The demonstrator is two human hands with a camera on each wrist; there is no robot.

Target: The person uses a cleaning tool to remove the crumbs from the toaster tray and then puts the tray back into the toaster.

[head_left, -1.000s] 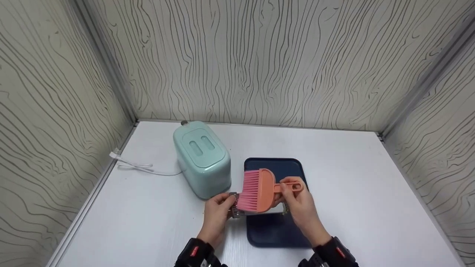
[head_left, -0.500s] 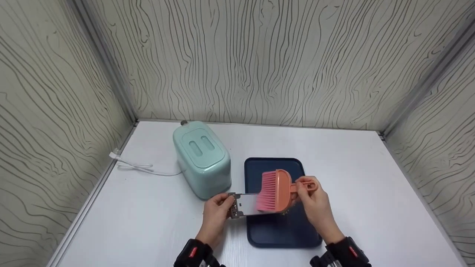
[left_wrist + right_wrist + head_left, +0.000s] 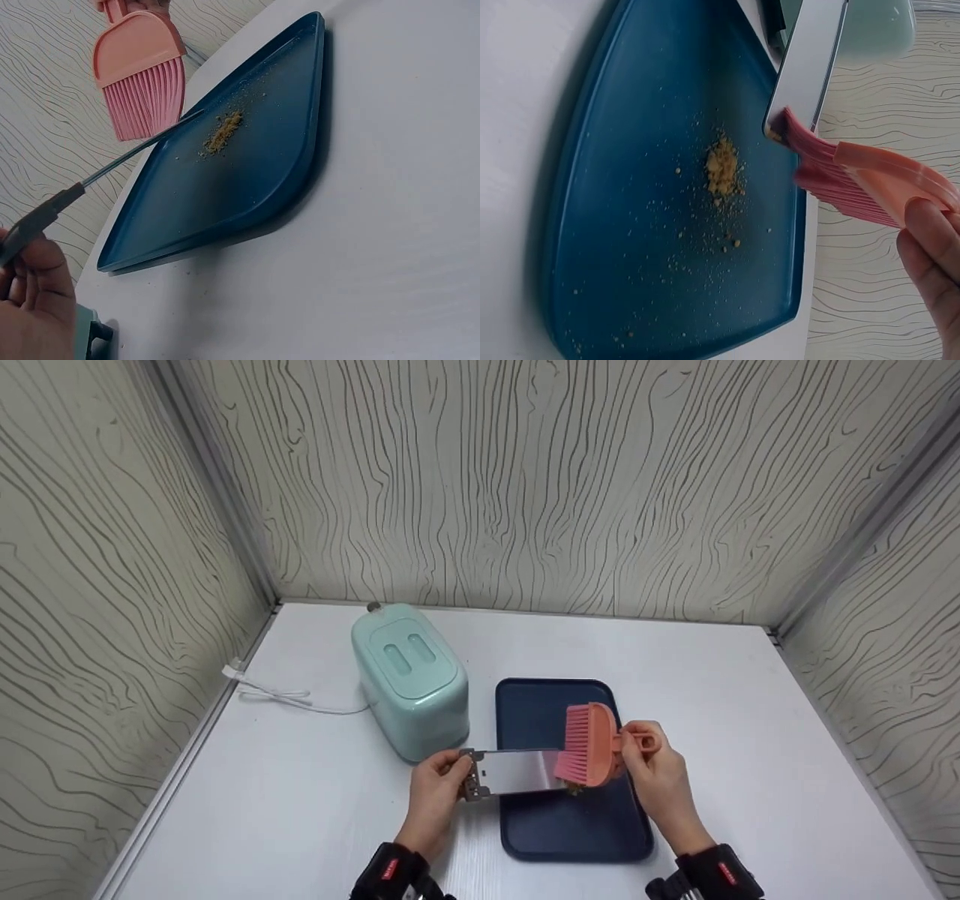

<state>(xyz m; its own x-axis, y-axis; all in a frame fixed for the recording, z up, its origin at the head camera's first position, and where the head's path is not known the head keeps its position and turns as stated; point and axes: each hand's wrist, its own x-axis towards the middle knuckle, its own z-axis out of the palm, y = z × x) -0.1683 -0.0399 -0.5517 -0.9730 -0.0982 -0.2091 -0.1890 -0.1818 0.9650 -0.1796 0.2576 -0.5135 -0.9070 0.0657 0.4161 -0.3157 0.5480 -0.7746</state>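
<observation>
My left hand (image 3: 433, 795) pinches the grey bracketed end of a flat metal crumb tray (image 3: 517, 771), which is held out over the dark blue tray (image 3: 574, 836). My right hand (image 3: 664, 780) grips the handle of an orange brush (image 3: 602, 746) with pink bristles. In the right wrist view, the bristles (image 3: 832, 180) touch the far end of the metal tray and bend over it. A small pile of brown crumbs (image 3: 721, 169) lies on the blue tray, with finer bits scattered round it. The same pile shows beneath the metal tray's edge in the left wrist view.
A mint-green toaster (image 3: 411, 682) stands behind and left of my left hand. Its white cord (image 3: 292, 701) lies to the left on the white table (image 3: 300, 810). Patterned wall panels (image 3: 480, 487) enclose the back and sides.
The brush has swept rightward along the metal tray to its far end, uncovering most of its surface. My right hand moved right with it; the left stayed nearly still.
</observation>
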